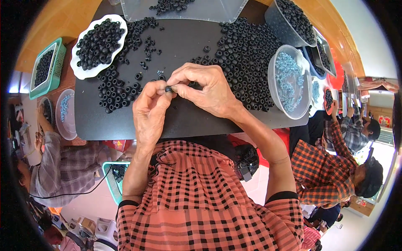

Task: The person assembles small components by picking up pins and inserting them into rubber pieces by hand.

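Matte black, short and hollow, ring-shaped pieces (247,62) cover much of the work surface, their round rims and dark holes showing where they stand on end. They look like rubber or plastic; which, I cannot tell. On the left, more of them heap up on a glossy white plate with a scalloped rim (78,72), and others lie loose just beside it. A round, translucent plastic bowl (274,90) at the right holds a loose tangle of tiny, shiny, pale-blue pieces (288,81).

One small black hollow piece (168,89) sits between the fingertips of both hands, raised in front of the wearer near the middle of the table. The left hand (150,106) pinches it with thumb and fingers, the other fingers curled; the right hand (205,85) meets it from the other side, thumb and forefinger closed to a tight tip. The fingertips hide most of the piece.

Beneath lies a smooth, dark table (184,39) with rounded corners. A clear, shallow plastic tray (213,12) stands at its far edge, and a deep, translucent tub (279,25) full of black pieces at the far right. Beyond the table, a mint-green perforated basket (54,81) stands at the left, and people in checked shirts sit on both sides.
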Action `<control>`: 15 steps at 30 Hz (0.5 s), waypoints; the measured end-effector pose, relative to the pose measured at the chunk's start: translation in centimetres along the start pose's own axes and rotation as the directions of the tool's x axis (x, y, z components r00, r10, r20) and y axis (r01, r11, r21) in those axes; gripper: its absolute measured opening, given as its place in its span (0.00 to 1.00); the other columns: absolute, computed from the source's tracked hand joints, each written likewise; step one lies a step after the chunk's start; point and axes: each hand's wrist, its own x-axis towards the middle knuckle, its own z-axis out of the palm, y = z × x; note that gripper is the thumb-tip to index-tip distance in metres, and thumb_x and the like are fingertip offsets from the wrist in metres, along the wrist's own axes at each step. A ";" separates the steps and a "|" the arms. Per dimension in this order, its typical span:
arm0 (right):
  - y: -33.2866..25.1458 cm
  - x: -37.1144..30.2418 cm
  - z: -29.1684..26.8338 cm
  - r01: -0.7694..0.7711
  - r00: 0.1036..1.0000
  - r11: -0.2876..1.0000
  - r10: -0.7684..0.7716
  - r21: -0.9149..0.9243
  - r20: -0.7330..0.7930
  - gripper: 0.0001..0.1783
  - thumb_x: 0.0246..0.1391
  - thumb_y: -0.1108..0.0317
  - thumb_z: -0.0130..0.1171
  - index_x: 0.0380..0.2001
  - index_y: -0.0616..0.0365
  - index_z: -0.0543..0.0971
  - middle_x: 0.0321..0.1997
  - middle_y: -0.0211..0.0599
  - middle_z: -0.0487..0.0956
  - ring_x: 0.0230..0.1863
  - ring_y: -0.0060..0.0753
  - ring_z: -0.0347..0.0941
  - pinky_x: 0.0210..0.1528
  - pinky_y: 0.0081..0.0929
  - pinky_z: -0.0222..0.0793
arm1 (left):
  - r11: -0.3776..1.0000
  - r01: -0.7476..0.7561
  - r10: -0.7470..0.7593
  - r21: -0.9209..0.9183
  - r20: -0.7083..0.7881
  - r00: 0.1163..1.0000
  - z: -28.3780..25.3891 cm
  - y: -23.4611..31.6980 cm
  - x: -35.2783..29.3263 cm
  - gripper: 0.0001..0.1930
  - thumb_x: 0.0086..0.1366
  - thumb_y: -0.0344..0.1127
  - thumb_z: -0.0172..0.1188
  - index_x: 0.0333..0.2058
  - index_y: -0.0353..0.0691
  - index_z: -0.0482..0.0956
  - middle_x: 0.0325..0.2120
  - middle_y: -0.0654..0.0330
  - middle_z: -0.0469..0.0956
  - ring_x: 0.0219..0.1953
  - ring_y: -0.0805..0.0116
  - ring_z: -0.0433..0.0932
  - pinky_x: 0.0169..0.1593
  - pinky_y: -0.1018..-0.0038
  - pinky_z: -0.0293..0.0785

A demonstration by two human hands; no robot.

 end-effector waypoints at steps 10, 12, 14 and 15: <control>1.3 -0.3 0.8 -0.085 0.995 0.989 0.092 0.123 -0.049 0.06 0.49 0.77 0.60 0.33 0.63 0.82 0.31 0.36 0.81 0.29 0.23 0.77 0.33 0.20 0.73 | 1.000 -0.005 0.005 0.004 -0.019 1.000 0.0 0.3 0.3 0.04 0.63 0.21 0.54 0.36 0.32 0.75 0.31 0.68 0.72 0.36 0.80 0.72 0.45 0.81 0.70; 1.3 -0.3 0.8 -0.075 0.995 0.989 0.082 0.127 -0.055 0.06 0.49 0.77 0.61 0.33 0.63 0.82 0.31 0.36 0.81 0.29 0.23 0.77 0.33 0.20 0.73 | 1.000 0.011 -0.011 0.010 -0.019 1.000 -0.1 0.2 0.3 0.04 0.62 0.21 0.54 0.36 0.32 0.75 0.31 0.68 0.72 0.36 0.80 0.72 0.45 0.82 0.70; 1.2 -0.2 0.6 0.001 0.999 0.998 0.003 0.065 -0.053 0.06 0.49 0.77 0.60 0.32 0.62 0.82 0.31 0.37 0.81 0.30 0.25 0.77 0.33 0.21 0.73 | 1.000 0.027 -0.026 0.015 -0.018 0.999 -0.1 0.2 0.4 0.04 0.62 0.20 0.54 0.35 0.32 0.75 0.31 0.68 0.72 0.36 0.81 0.72 0.45 0.82 0.70; 1.1 -0.1 0.5 -0.001 0.999 0.998 0.005 0.066 -0.049 0.06 0.49 0.77 0.60 0.32 0.62 0.82 0.31 0.37 0.81 0.30 0.25 0.77 0.33 0.21 0.73 | 1.000 0.020 -0.020 0.018 -0.020 1.000 -0.1 0.2 0.3 0.04 0.62 0.20 0.54 0.35 0.32 0.75 0.31 0.68 0.72 0.36 0.81 0.72 0.45 0.82 0.70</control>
